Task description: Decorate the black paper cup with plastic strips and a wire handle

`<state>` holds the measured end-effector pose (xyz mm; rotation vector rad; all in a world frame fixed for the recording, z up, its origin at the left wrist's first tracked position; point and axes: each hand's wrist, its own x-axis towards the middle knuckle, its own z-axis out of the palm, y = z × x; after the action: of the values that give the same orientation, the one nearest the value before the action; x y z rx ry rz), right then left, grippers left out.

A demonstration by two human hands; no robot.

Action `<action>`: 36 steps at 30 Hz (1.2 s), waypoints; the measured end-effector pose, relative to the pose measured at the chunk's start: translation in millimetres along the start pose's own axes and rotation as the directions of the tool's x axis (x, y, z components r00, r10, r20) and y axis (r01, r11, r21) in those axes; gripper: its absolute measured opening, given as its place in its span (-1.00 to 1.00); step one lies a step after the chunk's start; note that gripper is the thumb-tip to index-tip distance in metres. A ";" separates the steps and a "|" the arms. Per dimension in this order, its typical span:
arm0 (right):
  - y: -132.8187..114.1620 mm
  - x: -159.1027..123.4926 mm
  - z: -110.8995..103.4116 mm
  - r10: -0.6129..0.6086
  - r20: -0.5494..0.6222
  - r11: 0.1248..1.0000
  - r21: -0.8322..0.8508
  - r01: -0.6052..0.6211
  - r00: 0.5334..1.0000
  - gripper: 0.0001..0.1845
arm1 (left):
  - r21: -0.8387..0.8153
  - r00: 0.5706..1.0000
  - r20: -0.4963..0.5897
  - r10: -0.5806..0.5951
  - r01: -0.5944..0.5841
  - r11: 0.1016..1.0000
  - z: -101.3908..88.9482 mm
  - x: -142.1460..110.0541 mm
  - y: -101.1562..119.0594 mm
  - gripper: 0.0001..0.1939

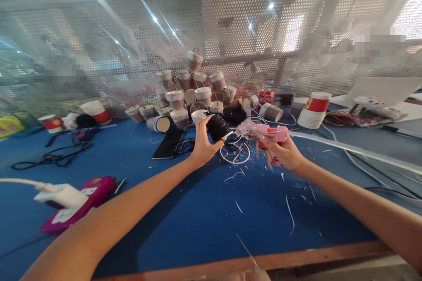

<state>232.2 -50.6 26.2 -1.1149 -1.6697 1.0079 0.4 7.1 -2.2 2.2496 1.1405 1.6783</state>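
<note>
My left hand [204, 142] is closed around a black cup-shaped piece [217, 127] that looks wrapped in shiny dark cord or strips. It is tilted over the blue table [184, 237], a little above its surface. My right hand [285, 153] grips a pink hot glue gun [275, 131], its nozzle end pointing left toward the black piece. Whitish, stringy residue [245, 127] covers the nozzle. A long clear glue stick [346, 149] runs out of the gun's back to the right. Below the nozzle lies a looped white cord [235, 162].
Behind my hands rise stacked small brown-and-white buckets [174, 99]. A dark phone [168, 145] lies left of my left hand. Paper cups [314, 109] and a red can [265, 99] stand at the back right. A magenta power strip [79, 206] is front left; glue strands litter the table.
</note>
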 end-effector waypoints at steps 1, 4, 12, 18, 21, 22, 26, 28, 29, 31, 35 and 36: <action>1.9 -0.1 0.8 -0.002 0.002 0.999 -0.033 0.002 1.000 -0.53 | -0.007 1.000 0.004 -0.001 0.002 1.000 0.2 -0.2 0.2 -0.27; 5.1 -1.1 3.6 -0.049 0.022 0.985 -0.162 0.052 0.999 -0.54 | -0.003 1.000 0.012 -0.008 0.008 1.000 0.8 -0.3 1.0 -0.27; 4.2 -1.9 10.5 -0.155 0.075 0.942 -0.288 0.170 0.985 -0.60 | 0.018 1.000 0.023 -0.002 0.002 1.000 0.2 -0.2 -0.8 -0.24; 1.5 -1.3 11.7 -0.191 0.072 0.926 -0.317 0.204 0.979 -0.58 | 0.053 0.999 0.018 0.030 -0.031 0.998 0.0 -1.2 -1.9 -0.25; 1.4 -2.0 12.3 -0.169 0.066 0.929 -0.322 0.181 0.983 -0.59 | 0.054 0.999 0.018 0.028 -0.029 0.998 -0.5 -1.4 -0.9 -0.26; 1.4 -2.3 12.5 -0.156 0.066 0.932 -0.320 0.169 0.986 -0.58 | 0.051 1.000 0.018 0.024 -0.025 0.998 -0.6 -1.3 -0.6 -0.26; -0.9 -3.6 12.7 -0.138 0.077 0.927 -0.342 0.157 0.987 -0.57 | 0.029 1.000 0.010 0.008 -0.008 1.000 -0.5 -1.0 1.2 -0.26; -2.8 -3.9 12.2 -0.175 0.078 0.909 -0.371 0.191 0.981 -0.56 | 0.012 1.000 -0.004 0.004 -0.004 1.000 -0.4 -0.9 2.6 -0.27; -3.7 -4.0 11.8 -0.199 0.078 0.898 -0.385 0.214 0.977 -0.56 | 0.003 1.000 -0.010 0.000 0.000 1.000 -0.3 -0.8 3.4 -0.27; -4.6 -3.9 10.8 -0.231 0.081 0.885 -0.397 0.244 0.970 -0.55 | -0.010 1.000 -0.021 -0.010 0.010 1.000 -0.4 -0.8 4.9 -0.29; -4.0 -3.5 9.0 -0.211 0.074 0.893 -0.390 0.223 0.975 -0.54 | -0.025 0.999 -0.028 -0.022 0.021 0.999 -1.2 -0.7 5.9 -0.30; -3.5 -3.4 8.7 -0.203 0.066 0.896 -0.389 0.213 0.977 -0.54 | -0.027 0.999 -0.029 -0.024 0.023 0.999 -1.4 -0.7 5.8 -0.30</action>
<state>223.9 -56.1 26.1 -1.1466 -2.0212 0.5609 2.0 2.1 0.6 2.1946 1.1396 1.7126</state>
